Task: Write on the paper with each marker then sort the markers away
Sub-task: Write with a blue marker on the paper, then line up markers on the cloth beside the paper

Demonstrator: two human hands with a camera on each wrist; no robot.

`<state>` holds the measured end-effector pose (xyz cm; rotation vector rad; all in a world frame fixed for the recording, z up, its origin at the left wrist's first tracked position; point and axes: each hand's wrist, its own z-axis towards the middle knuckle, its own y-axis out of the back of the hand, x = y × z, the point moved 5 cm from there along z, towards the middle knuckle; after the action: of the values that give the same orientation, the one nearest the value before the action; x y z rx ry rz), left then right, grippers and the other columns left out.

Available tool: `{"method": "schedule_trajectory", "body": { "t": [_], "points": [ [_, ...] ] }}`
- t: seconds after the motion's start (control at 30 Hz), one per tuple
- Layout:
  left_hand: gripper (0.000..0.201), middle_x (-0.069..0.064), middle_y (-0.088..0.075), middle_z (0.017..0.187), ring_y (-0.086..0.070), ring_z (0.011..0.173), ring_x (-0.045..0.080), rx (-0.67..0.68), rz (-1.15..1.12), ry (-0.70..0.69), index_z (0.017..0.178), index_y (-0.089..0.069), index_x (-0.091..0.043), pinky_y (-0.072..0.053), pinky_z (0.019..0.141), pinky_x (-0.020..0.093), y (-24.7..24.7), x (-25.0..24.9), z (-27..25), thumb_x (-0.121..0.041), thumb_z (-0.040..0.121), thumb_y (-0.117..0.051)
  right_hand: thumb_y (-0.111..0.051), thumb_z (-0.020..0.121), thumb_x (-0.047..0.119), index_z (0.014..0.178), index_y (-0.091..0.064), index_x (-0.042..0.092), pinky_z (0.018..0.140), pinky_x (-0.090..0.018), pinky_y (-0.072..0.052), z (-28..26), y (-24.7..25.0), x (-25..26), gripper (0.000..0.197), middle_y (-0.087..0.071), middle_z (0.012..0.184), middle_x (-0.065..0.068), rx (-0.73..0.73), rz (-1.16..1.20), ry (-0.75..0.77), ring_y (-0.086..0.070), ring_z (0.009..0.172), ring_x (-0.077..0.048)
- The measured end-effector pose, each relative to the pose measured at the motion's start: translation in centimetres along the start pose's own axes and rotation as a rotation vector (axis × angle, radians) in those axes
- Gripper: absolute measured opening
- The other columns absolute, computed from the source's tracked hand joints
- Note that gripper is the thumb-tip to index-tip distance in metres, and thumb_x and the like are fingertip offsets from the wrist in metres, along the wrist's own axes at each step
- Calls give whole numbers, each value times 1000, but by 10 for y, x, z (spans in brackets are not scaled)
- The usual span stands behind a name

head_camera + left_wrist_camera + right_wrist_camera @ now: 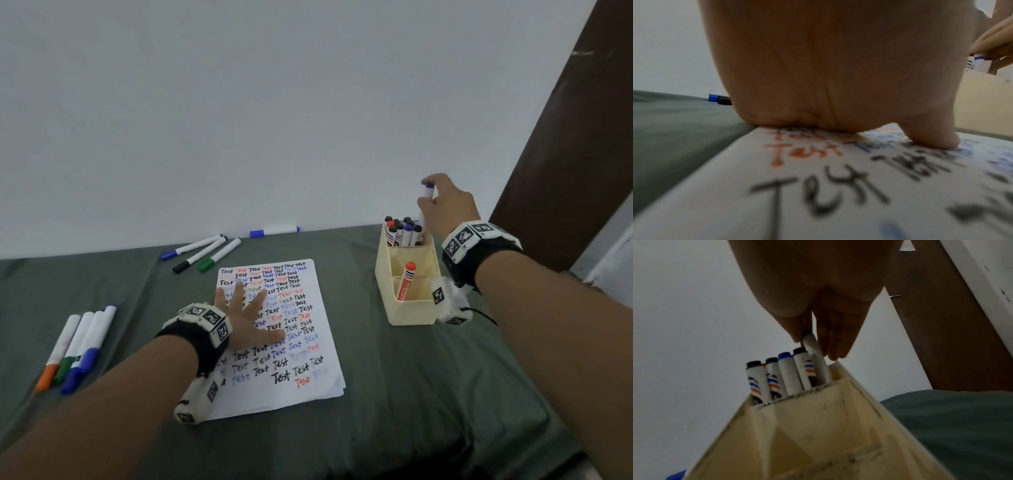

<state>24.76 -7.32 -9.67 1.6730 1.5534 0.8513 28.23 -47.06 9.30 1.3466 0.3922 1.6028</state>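
Four markers [77, 349] are laid side by side at the near left, judged to be awaiting their turn; four more [202, 251] lie at the far edge by the wall. The paper [301, 356], filled with "Test" lines, is pinned flat by the left hand [245, 317], fingers spread wide and straight, nothing gripped, presumably to stop it sliding. At the right, a blue-capped marker [428, 192] is pinched near its top by the right hand [448, 202] and held upright over the far compartment of the cream organiser [411, 311], which is already crowded.
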Motion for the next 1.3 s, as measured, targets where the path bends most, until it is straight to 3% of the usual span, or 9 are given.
{"method": "schedule_trajectory", "body": {
  "t": [0.13, 0.3, 0.47, 0.63, 0.77, 0.93, 1.03, 1.13, 1.3],
  "points": [
    [134, 2, 44, 154, 31, 144, 45, 47, 9, 10, 148, 28, -49, 4, 118, 66, 2, -2, -1, -111, 40, -21, -51, 99, 28, 101, -74, 8, 86, -38, -56, 1, -14, 8, 31, -74, 103, -11, 115, -235, 2, -66, 95, -28],
    [135, 1, 44, 154, 33, 143, 44, 80, -26, 24, 147, 27, -51, 7, 116, 66, 4, -2, -2, -111, 39, -26, -54, 96, 33, 131, -63, 21, 103, -41, -49, 1, -20, 68, 39, -64, 132, -3, 145, -158, 84, -58, 122, -27],
    [139, 0, 45, 154, 34, 143, 42, 72, -50, 16, 145, 26, -54, 8, 116, 67, 3, -1, -2, -113, 30, -25, -59, 91, 38, 136, -58, 30, 101, -34, -47, -24, -69, 144, 45, -58, 140, 4, 352, -167, 264, -55, 126, -21],
    [133, 0, 45, 153, 35, 143, 40, 48, -46, 15, 145, 26, -56, 7, 117, 67, 1, 0, 1, -112, 36, -27, -59, 95, 46, 148, -45, 26, 99, -33, -47, -57, -143, 154, 59, -53, 146, -1, 622, -286, 355, -54, 128, -24],
    [128, 0, 45, 154, 35, 143, 40, 66, -39, 10, 146, 25, -55, 6, 117, 67, 2, 0, -2, -108, 43, -29, -49, 97, 63, 162, -16, 25, 124, -50, -18, -74, -200, 122, 82, -18, 168, -10, 828, -477, 335, -15, 154, -35],
    [125, -2, 42, 156, 33, 145, 37, 168, -70, 28, 145, 24, -57, 7, 117, 65, 8, 1, -5, -108, 45, -31, -42, 90, 78, 162, 1, 34, 121, -62, -13, -71, -234, 79, 94, 9, 169, -9, 840, -502, 216, 8, 154, -41],
    [119, -5, 28, 163, 16, 152, 35, 193, 2, 35, 145, 15, -62, 1, 119, 63, 24, 3, -4, -110, 44, -24, -35, 85, 86, 161, 4, 37, 121, -64, -10, -62, -242, 69, 98, 13, 169, -7, 828, -522, 217, 10, 154, -39],
    [118, -1, -11, 167, -27, 148, 31, 54, 77, -2, 152, -15, -48, -26, 114, 57, 61, -1, 6, -108, 51, -22, -29, 80, 92, 161, 3, 37, 120, -65, -7, -62, -250, 64, 102, 12, 169, -5, 845, -530, 195, 9, 155, -38],
    [76, 4, -57, 129, -59, 111, 23, -322, 80, -51, 139, -49, -20, -49, 87, 37, 132, -5, 50, -75, 87, -48, -31, 79, 92, 161, 8, 34, 119, -66, -5, -71, -257, 64, 107, 15, 169, -3, 849, -542, 169, 10, 155, -36]
  ]
}}
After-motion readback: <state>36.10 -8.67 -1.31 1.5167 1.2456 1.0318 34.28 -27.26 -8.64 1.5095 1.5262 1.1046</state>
